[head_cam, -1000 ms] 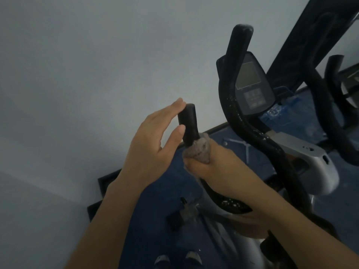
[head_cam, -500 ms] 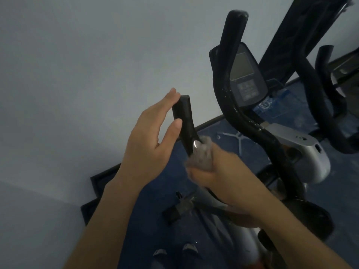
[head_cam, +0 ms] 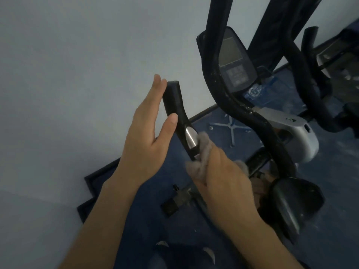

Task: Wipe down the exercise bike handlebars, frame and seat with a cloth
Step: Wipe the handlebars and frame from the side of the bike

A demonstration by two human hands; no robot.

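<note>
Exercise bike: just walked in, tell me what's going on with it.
A person is wiping the exercise bike. The right hand grips a grey cloth wrapped around the lower part of the near handlebar, just below its silver sensor strip. The left hand steadies the top of that bar with open fingers. The seat sits untouched at lower right.

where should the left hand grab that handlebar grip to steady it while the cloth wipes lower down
Probably the black upper end of the handlebar grip, coming from its left side, where the left hand is already open beside it. That stretch is straight and bare, clear of the metal sensor and of the cloth in the right hand.
</note>
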